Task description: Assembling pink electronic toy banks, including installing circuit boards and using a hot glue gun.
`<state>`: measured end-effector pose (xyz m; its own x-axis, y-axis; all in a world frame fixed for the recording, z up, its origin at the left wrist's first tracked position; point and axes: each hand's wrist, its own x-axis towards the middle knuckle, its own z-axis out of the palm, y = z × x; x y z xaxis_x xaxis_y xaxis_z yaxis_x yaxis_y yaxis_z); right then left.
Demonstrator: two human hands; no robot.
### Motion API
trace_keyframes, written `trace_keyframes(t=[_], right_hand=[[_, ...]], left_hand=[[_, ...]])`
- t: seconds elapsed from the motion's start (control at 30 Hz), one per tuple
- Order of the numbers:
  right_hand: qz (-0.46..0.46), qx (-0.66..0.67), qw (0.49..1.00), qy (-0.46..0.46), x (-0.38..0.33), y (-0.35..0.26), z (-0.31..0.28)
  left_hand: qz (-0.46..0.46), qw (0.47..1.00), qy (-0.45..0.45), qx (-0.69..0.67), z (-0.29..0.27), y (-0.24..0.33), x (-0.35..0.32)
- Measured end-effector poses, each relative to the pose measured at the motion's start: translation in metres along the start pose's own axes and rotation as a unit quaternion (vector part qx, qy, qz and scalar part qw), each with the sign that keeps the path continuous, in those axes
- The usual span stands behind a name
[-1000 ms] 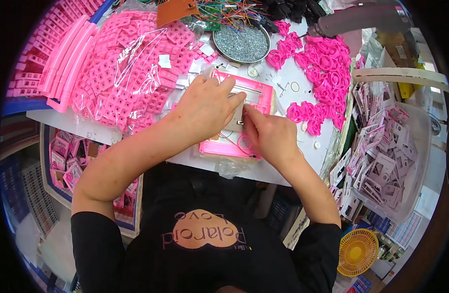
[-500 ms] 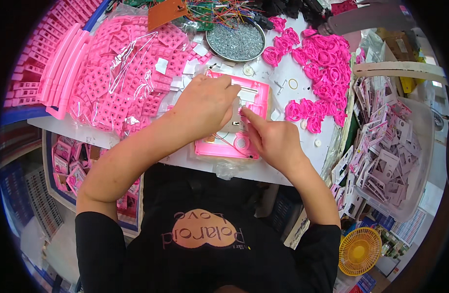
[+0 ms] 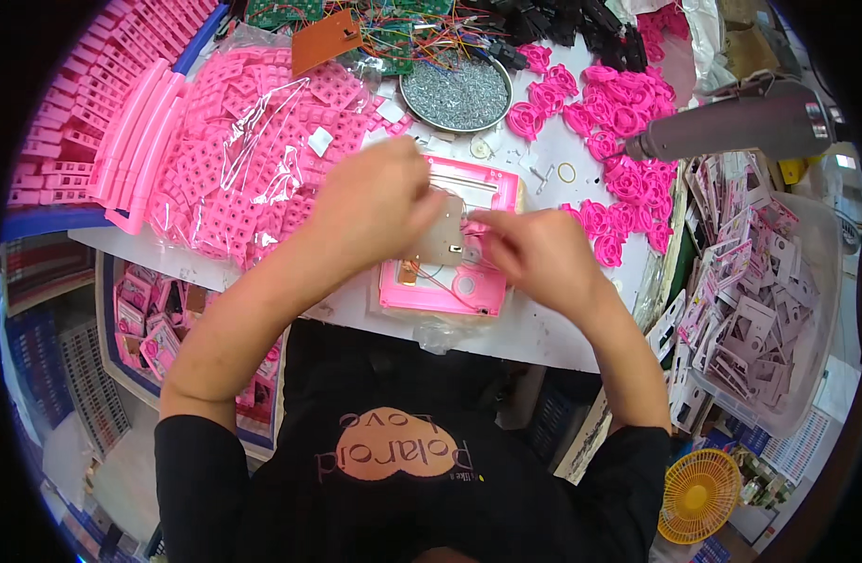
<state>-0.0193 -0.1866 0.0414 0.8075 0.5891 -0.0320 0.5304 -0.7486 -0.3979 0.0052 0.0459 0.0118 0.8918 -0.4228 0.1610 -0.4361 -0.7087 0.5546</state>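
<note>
A pink plastic housing [image 3: 497, 281] lies before me on a whitish backing, with a grey-brown plate [image 3: 438, 246] over its middle. Thin wires and a small coppery piece show below the plate. My left hand [image 3: 375, 202], blurred, is closed above the plate's upper left edge; whatever its curled fingers hold is hidden. From the right, my right hand [image 3: 542, 249] reaches in, index finger at the plate's right edge beside a small pink part. Its thumb and other fingers are curled in, and anything between them is too small to make out.
Left of the housing lies a clear bag of pink parts [image 3: 262, 159]. Behind it stand a dish of small screws [image 3: 457, 92] and wired circuit boards [image 3: 393, 33]. Pink ring parts [image 3: 623, 178] heap at right, beneath a grey cylindrical tool [image 3: 731, 127]. A clear bin [image 3: 825, 310] stands farther right.
My left hand has pulled left off the plate, uncovering more of it. My right hand has stayed near the plate's right edge. The grey tool has swung lower into view.
</note>
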Motion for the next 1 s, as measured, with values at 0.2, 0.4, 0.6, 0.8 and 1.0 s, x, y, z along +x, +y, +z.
trace_keyframes(t=[0.2,0.4,0.6,0.8,1.0], right_hand=[[0.104,0.219,0.957,0.160,0.028,0.018,0.003],[0.093,0.358,0.911,0.181,0.036,0.014,0.011],[0.109,0.427,0.890,0.116,0.036,0.008,0.020],[0.178,0.457,0.867,0.088,0.030,0.011,0.032],[0.168,0.423,0.878,0.149,0.023,0.001,0.036]], left_hand=[[-0.091,0.985,0.065,0.130,-0.001,-0.024,0.032],[-0.004,0.996,0.080,-0.027,-0.002,0.005,0.017],[-0.006,0.990,0.071,-0.123,0.007,0.023,0.006],[-0.009,0.989,0.072,-0.130,0.014,0.012,-0.002],[0.013,0.985,0.116,-0.124,0.022,0.009,-0.007]])
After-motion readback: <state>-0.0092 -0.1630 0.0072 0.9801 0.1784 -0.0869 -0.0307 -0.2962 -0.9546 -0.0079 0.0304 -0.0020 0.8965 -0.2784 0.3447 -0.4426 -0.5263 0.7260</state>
